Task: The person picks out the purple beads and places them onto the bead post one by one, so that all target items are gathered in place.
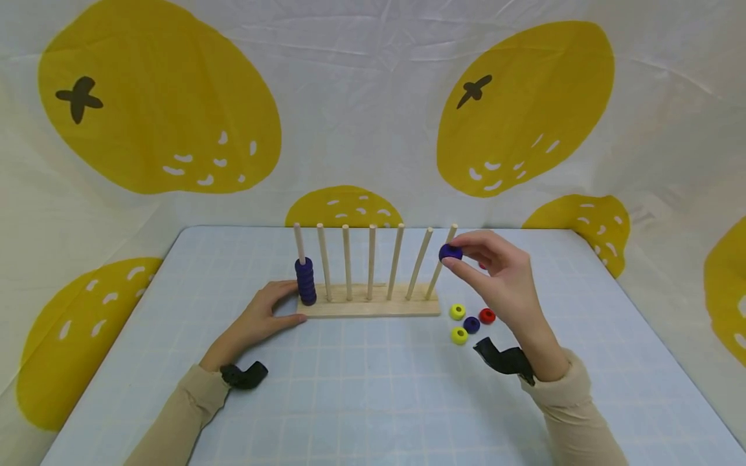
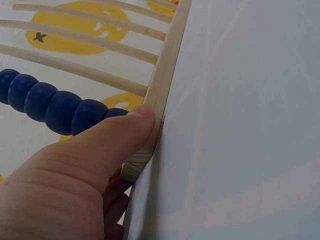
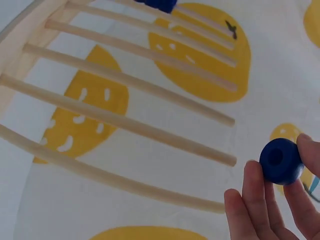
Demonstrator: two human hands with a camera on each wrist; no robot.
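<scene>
A wooden peg rack (image 1: 373,309) with a row of several upright pegs stands at the table's middle. Dark blue beads (image 1: 305,282) are stacked on its leftmost peg; the other pegs carry none. My left hand (image 1: 263,320) grips the left end of the base, its thumb (image 2: 135,122) along the front edge and the fingers behind, partly hidden. High by the top of the rightmost peg, my right hand (image 1: 506,275) pinches a blue bead (image 3: 286,167) between thumb and fingertips. The bead's hole shows in the right wrist view, and the bead is off the peg.
Right of the base lie two yellow beads (image 1: 458,335), a blue bead (image 1: 471,325) and a red bead (image 1: 487,316). Another red bead (image 1: 482,265) is mostly hidden behind the right hand. A pale checked cloth (image 1: 361,395) covers the table; a lemon-print curtain (image 1: 361,116) encloses it.
</scene>
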